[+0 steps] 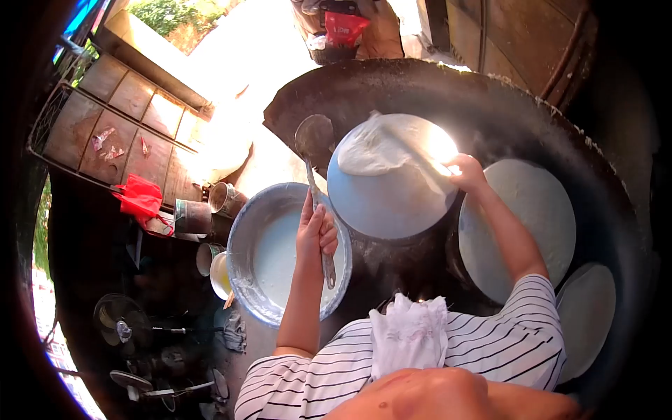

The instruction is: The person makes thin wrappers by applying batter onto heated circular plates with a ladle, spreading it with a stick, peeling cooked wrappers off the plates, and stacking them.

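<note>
My left hand [316,231] is wrapped round the handle of a metal ladle [315,133]. The ladle's bowl points away from me, beside the far rim of a large basin [238,280] with white batter in it. Between the basin and my right arm is a round pale steaming surface [392,213], with a patch of white batter [367,155] spread on its far left part. My right hand [467,173] grips one end of a long pale flat stick [418,155], which lies across this round surface and the batter. Glare washes out part of the stick.
A second round pale surface [518,224] is under my right forearm, and a third [588,322] stands lower right. A dark curved wall [518,101] surrounds them. Left of the basin are metal cans [192,217], a red bag [140,197] and a tiled counter [115,133].
</note>
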`<move>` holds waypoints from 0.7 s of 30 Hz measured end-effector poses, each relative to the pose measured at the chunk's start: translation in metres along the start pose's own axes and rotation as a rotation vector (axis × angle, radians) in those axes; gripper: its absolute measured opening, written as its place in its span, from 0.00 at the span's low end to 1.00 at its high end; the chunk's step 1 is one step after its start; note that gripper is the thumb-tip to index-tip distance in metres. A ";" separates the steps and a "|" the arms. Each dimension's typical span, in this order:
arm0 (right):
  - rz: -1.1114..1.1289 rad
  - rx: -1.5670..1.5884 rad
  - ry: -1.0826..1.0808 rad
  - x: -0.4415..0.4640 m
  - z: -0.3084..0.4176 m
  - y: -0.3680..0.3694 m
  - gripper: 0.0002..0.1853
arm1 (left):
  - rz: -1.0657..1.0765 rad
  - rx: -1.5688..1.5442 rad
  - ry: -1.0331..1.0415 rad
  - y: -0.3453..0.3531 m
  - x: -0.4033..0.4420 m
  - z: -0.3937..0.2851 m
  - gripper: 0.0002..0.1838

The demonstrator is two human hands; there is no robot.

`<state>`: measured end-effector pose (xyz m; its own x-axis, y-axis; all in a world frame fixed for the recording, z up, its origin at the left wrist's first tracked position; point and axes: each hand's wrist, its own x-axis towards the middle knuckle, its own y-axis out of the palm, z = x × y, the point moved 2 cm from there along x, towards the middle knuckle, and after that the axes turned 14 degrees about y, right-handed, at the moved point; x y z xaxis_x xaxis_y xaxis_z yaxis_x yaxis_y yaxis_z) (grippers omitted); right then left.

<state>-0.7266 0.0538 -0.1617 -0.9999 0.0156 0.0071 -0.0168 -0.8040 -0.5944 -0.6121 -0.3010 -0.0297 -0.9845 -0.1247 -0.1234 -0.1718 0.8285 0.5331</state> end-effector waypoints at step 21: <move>0.537 0.181 -0.077 0.000 0.026 0.014 0.19 | -0.038 0.192 0.142 -0.031 -0.007 -0.028 0.28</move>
<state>-0.7264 0.0273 -0.1486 -0.8655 -0.4613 -0.1952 0.5002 -0.7761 -0.3839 -0.6008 -0.3407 -0.0220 -0.9749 -0.2223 -0.0144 -0.2125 0.9085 0.3598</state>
